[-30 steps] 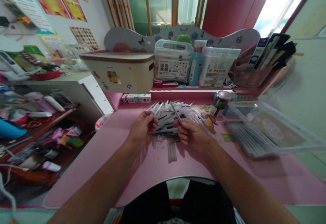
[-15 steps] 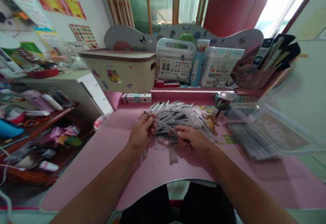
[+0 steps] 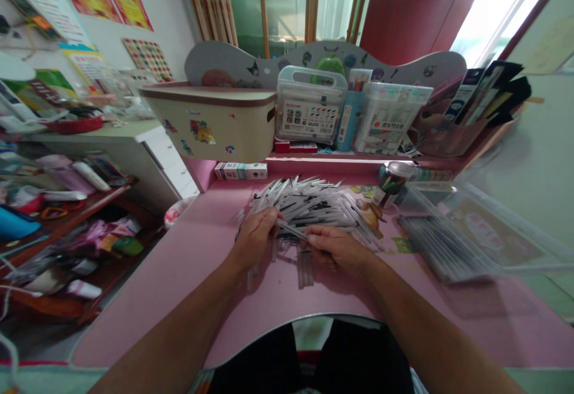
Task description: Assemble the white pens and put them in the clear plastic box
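Note:
Both hands meet over the desk's middle, at the front of a loose pile of slim white and clear pen-like sticks (image 3: 314,199), some with black parts. My left hand (image 3: 256,235) is closed, thumb and fingers pinching the left end of a thin pale pen-like stick (image 3: 291,228). Its right end is pinched between the thumb and fingers of my right hand (image 3: 334,246). The stick slants slightly down to the right. Just below the hands, several clear narrow strips (image 3: 305,271) lie side by side on the pink desk (image 3: 179,298).
On the right, a clear plastic box (image 3: 502,226) stands near a bundle of slim grey sticks (image 3: 443,247). A drink can (image 3: 394,182) is behind the pile's right side. A cream bin (image 3: 215,125) and marker cases (image 3: 311,107) stand on the raised shelf.
My left hand has moved slightly down and closed further around its end of the stick. My right hand has shifted a little left, so the hands are closer together.

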Action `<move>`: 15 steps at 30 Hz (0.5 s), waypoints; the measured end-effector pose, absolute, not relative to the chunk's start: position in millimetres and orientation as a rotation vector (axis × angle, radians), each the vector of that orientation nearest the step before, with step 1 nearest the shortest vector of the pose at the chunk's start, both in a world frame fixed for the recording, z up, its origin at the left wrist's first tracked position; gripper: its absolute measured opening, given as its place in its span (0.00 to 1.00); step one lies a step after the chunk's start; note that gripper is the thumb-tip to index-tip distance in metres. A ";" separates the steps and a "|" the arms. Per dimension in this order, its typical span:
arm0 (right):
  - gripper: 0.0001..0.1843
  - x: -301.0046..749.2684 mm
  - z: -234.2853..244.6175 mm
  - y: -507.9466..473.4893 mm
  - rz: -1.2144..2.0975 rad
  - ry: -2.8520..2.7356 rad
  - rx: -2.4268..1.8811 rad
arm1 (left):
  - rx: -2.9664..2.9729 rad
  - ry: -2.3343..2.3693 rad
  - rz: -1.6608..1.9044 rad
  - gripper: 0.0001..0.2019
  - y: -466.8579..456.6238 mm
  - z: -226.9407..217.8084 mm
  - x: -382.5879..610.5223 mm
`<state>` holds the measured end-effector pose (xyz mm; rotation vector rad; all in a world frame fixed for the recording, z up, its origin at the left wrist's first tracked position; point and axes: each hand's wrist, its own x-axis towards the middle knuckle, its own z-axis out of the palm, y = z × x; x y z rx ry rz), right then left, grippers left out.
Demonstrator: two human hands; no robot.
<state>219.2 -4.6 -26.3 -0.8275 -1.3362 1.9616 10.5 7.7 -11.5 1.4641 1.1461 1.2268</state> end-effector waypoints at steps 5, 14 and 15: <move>0.16 219.3 -28.2 -2.8 1.896 -1.367 -0.854 | 1.674 1.287 1.236 0.20 6.1 -11.1 10.9; 0.14 220.7 -26.5 0.2 1.803 -1.441 -0.940 | 1.855 1.303 1.176 0.18 7.6 -16.5 13.8; 0.14 220.9 -26.6 0.3 1.818 -1.429 -0.927 | 1.869 1.301 1.170 0.18 7.5 -16.4 14.0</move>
